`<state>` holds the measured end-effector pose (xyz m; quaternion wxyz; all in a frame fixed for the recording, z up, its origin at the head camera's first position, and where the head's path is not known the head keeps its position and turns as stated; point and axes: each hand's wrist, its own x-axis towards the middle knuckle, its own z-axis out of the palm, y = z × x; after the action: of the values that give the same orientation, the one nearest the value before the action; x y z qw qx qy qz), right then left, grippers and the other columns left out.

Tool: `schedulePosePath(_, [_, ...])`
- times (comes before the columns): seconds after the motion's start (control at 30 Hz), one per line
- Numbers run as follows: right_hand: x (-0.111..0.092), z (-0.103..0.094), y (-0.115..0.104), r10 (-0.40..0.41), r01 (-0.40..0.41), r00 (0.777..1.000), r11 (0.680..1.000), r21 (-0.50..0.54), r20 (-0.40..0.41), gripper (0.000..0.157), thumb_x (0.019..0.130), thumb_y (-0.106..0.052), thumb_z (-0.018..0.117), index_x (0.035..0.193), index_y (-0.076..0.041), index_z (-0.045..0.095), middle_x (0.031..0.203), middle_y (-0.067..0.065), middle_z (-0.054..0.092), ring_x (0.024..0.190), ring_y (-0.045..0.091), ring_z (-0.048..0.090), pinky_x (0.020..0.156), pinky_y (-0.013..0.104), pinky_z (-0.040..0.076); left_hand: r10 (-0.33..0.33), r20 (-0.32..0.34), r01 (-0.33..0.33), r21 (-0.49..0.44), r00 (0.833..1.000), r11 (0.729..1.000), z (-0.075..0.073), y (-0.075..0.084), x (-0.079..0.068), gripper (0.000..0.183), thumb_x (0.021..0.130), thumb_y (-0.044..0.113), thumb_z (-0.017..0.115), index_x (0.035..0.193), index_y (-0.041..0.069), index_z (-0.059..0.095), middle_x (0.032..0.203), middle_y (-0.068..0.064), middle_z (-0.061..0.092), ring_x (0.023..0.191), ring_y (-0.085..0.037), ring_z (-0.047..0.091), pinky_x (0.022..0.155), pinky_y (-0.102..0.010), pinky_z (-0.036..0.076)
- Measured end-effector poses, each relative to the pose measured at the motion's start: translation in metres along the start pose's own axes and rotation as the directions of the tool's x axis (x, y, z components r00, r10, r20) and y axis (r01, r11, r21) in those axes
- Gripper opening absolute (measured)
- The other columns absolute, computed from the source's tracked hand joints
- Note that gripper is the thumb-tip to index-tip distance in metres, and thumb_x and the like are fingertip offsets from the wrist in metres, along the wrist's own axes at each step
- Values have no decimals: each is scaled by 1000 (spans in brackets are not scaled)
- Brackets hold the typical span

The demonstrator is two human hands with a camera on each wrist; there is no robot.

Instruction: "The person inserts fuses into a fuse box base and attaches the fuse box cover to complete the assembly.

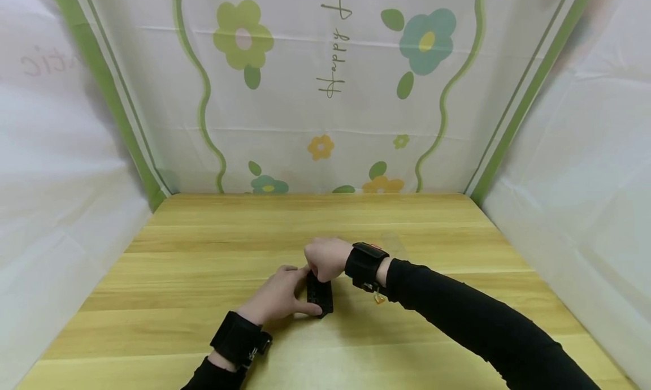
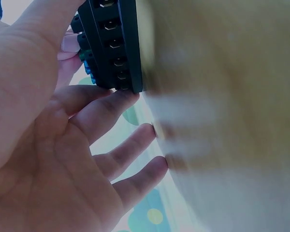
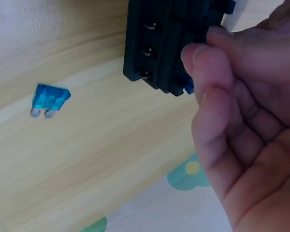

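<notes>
A black fuse block (image 1: 320, 295) with a row of metal-lined slots (image 2: 116, 43) sits on the wooden table. My left hand (image 1: 277, 294) grips it lengthwise, thumb at the near end and index finger at the far end; two other fingers rest straight on the tabletop. At the block's far part, my right hand (image 1: 328, 259) pinches with curled thumb and index finger at a small blade fuse, largely hidden by the fingertips. A green sliver (image 2: 83, 55) and blue fuses (image 2: 89, 68) show along the block's side. A loose blue blade fuse (image 3: 50, 98) lies on the table.
A faint clear plastic piece (image 1: 394, 246) lies behind the right wrist. A small orange item (image 1: 378, 298) shows beside the right wrist strap (image 1: 365, 265). White printed cloth (image 1: 320, 96) walls the table at the back and both sides.
</notes>
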<state>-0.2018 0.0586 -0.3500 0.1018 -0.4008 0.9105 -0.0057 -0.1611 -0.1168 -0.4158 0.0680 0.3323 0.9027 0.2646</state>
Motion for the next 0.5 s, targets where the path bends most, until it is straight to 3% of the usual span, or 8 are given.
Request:
schedulePosePath(0.1, [1, 1, -2, -10, 10, 1000, 1000, -18, -25, 40, 81, 4, 61, 54, -19, 43, 50, -5, 30, 47, 9, 23, 47, 22, 17, 8, -9, -8, -2, 1000, 1000, -2, 1, 0, 92, 75, 59, 71, 147, 14, 37, 123, -8, 59, 120, -37, 44, 98, -43, 36])
schedulePosePath(0.27, [2, 3, 1, -47, 47, 998, 999, 1, -34, 39, 79, 5, 62, 53, -20, 46, 48, -7, 33, 46, 8, 24, 46, 21, 18, 0, -5, 0, -6, 1000, 1000, -3, 1, -1, 94, 74, 59, 71, 148, 13, 37, 122, -10, 59, 121, -38, 43, 98, -44, 37])
schedulePosePath(0.5, [1, 3, 12, -97, 93, 994, 993, 71, 53, 46, 80, 4, 62, 52, -19, 34, 54, -6, 17, 54, 11, 11, 51, 23, 13, -29, 21, 29, -3, 999, 1000, -2, 2, -1, 99, 74, 62, 70, 152, 17, 29, 124, -13, 58, 125, -37, 40, 97, -45, 38])
